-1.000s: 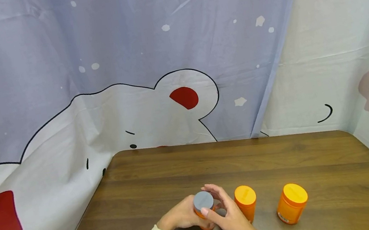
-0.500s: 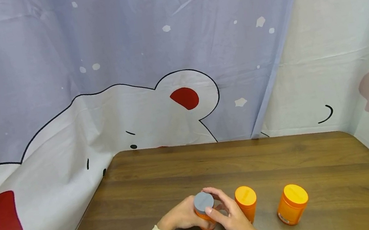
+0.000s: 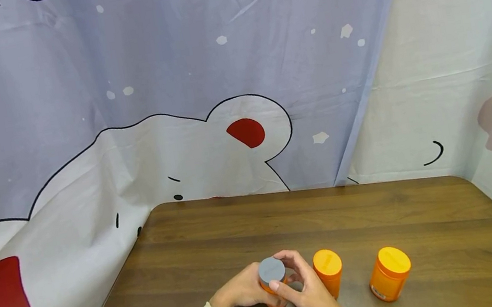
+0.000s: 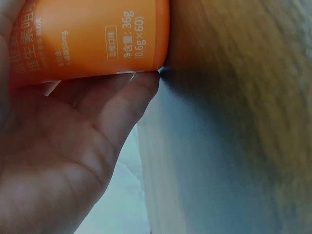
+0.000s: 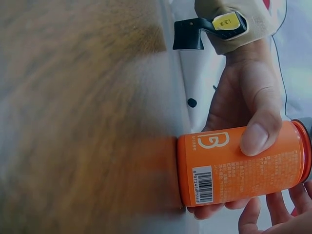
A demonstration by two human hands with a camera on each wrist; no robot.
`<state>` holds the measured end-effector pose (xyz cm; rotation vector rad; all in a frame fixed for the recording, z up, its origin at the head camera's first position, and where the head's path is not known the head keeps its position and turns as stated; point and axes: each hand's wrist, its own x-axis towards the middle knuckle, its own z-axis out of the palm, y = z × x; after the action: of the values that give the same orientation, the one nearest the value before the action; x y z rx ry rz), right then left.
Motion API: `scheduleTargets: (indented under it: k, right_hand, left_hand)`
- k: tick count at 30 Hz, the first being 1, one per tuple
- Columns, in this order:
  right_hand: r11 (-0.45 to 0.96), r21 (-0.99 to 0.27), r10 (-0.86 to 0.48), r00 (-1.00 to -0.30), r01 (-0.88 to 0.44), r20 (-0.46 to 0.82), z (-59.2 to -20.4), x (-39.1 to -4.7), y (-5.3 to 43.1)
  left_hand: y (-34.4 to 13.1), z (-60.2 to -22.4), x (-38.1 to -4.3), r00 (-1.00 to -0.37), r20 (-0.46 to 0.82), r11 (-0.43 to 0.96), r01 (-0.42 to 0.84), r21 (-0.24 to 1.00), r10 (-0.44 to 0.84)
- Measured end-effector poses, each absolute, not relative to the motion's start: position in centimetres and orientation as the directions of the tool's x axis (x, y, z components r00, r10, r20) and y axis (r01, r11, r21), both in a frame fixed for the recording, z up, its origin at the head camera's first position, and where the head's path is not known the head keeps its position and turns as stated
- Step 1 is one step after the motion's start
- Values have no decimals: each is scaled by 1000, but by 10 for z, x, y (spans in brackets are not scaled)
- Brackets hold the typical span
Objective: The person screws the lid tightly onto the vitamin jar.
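An orange supplement bottle (image 5: 219,168) with a grey lid (image 3: 271,270) stands upright at the near middle of the table. My left hand (image 3: 245,286) grips its body from the left, with the thumb across the printed side in the right wrist view. On the other side, my right hand (image 3: 310,292) holds the grey lid, thumb at its near edge and fingers around its far right edge. The bottle's base is right at the tabletop in both wrist views. White print shows on the label (image 4: 126,39) in the left wrist view.
Just right of my right hand stands an orange bottle with a yellow-orange lid (image 3: 327,262), partly hidden by that hand. Farther right is a similar orange bottle (image 3: 390,274). The wooden table (image 3: 201,234) meets a printed curtain (image 3: 170,154) at the back and sides.
My right thumb and fingers have shifted slightly at the lid, the fingers a little nearer me. The left hand and the bottles stay in place.
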<state>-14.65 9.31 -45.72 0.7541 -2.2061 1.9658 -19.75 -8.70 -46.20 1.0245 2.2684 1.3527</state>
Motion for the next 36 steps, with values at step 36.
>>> scheduleTargets:
  k: [36]
  right_hand:
    - [75,-899,-296,-871,-432,393,-451,-143,93]
  left_hand:
    - [-87,-462,-198,-701,85,317,423,849,708]
